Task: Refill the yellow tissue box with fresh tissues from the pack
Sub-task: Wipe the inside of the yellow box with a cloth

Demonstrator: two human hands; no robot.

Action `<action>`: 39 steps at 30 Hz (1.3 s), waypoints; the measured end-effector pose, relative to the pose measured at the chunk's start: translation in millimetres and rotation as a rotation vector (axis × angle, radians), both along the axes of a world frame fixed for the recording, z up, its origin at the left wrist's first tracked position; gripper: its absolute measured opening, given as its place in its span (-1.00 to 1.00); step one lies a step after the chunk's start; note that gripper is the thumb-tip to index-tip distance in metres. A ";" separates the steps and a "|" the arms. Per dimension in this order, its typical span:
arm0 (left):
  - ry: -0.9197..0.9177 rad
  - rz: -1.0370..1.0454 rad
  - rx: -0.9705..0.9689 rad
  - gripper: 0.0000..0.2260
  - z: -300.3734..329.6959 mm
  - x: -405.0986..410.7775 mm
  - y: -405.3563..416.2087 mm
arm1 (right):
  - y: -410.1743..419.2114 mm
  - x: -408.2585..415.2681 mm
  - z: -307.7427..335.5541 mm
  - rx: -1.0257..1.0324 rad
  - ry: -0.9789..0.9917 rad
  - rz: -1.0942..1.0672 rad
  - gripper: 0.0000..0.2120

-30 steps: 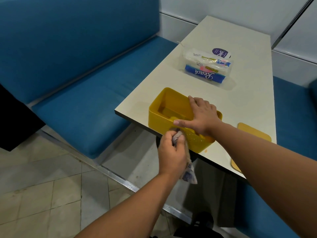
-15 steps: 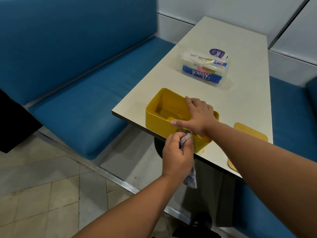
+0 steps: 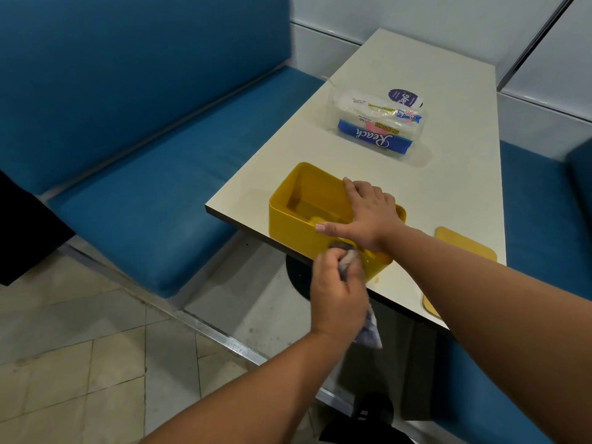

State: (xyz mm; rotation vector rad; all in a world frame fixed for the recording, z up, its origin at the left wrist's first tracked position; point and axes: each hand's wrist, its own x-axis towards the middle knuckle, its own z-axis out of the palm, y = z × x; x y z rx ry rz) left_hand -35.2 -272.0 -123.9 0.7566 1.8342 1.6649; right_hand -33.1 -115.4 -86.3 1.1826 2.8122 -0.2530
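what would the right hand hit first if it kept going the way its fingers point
Likely the far rim of the yellow tissue box; the right hand lies across it, fingers aimed up-left. Beyond is bare table, though depth is unclear.

I am standing at a booth in what looks like a diner or canteen. A long pale worktop (image 3: pixel 416 174) runs between two blue padded bench seats (image 3: pixel 144 200), with white panelled walls (image 3: pixel 416 17) behind and worn beige floor tiles (image 3: pixel 64 347) below.
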 end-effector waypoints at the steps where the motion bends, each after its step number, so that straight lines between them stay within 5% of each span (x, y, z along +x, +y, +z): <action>1: 0.031 -0.058 -0.010 -0.92 1.0 8.9 0.2 | 0.3 0.3 0.1 0.006 0.002 0.006 0.14; 18: 0.072 -0.158 -0.198 -0.93 -46.3 12.1 -3.4 | 1.6 2.2 -2.4 0.007 0.009 0.021 0.10; 26: -0.009 0.228 -0.073 -0.91 -42.7 -43.5 5.3 | 1.6 2.0 -1.5 -0.002 -0.002 0.013 0.12; 32: 0.070 -0.150 -0.184 -0.91 -42.9 6.5 3.9 | 1.8 1.0 -1.5 -0.002 0.002 0.010 0.13; 39: 0.250 0.366 -0.086 -0.87 -57.2 -92.6 7.0 | 1.6 1.9 -0.6 0.011 0.001 0.026 0.10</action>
